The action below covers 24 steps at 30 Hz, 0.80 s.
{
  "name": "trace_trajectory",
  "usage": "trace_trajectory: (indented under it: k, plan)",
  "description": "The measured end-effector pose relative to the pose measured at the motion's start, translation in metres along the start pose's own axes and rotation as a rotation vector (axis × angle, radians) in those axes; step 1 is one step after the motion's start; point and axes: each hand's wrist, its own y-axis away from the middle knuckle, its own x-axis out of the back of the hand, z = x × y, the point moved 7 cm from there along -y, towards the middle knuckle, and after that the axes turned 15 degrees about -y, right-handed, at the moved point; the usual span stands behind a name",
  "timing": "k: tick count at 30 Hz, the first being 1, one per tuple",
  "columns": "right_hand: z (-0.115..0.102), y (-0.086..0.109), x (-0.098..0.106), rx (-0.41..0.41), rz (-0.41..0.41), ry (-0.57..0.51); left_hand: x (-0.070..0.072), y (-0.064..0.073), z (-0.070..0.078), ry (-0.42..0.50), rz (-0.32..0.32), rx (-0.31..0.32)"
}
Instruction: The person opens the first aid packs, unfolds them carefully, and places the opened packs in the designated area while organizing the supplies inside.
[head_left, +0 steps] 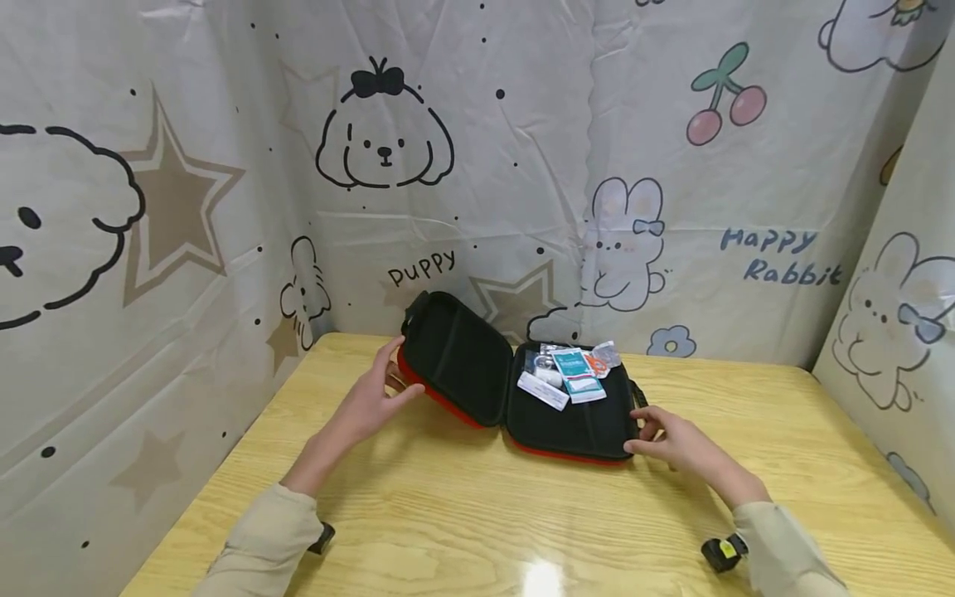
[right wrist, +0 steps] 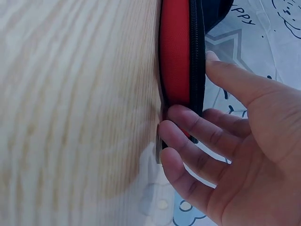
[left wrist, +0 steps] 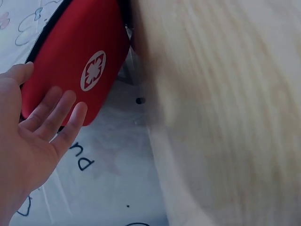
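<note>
An unzipped red first-aid case [head_left: 570,435] lies spread on the table, its black lining facing up. My left hand [head_left: 369,402] holds the raised lid [head_left: 470,361] by its outer edge, thumb over the rim and fingers behind the red shell. A white cross emblem [left wrist: 93,70] shows on that shell in the left wrist view. At the other end, my right hand [head_left: 675,444] grips the rim of the flat half, thumb on top and fingers curled against the red side [right wrist: 175,52]. In that half lie a teal-and-white packet [head_left: 578,375], a white strip-shaped pack [head_left: 543,390] and orange-handled scissors [head_left: 597,363].
The wood-grain table [head_left: 448,514] reaches back to a printed cloth [head_left: 492,166] hung behind and along both sides. A black strap [head_left: 637,394] sticks out at the case's right end.
</note>
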Motion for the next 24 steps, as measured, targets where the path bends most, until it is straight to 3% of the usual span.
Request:
trace_trajectory:
  k: [5,10,18,21,24]
  plan:
    - [0.001,0.001,-0.001,-0.024,-0.01,-0.008,-0.001,0.005,-0.011,0.044,-0.005,0.014]
    - [0.001,0.001,-0.001,-0.047,-0.024,-0.016,-0.005,0.013,-0.02,0.078,-0.067,0.027]
    - [0.003,0.0,0.003,-0.066,-0.051,-0.023,-0.022,0.023,-0.05,0.257,-0.255,0.169]
    - [0.003,0.0,0.003,-0.067,-0.05,-0.027,-0.031,0.026,-0.057,0.248,-0.355,0.193]
    - [0.003,0.0,0.0,-0.064,-0.053,-0.029,-0.038,0.027,-0.06,0.185,-0.412,0.207]
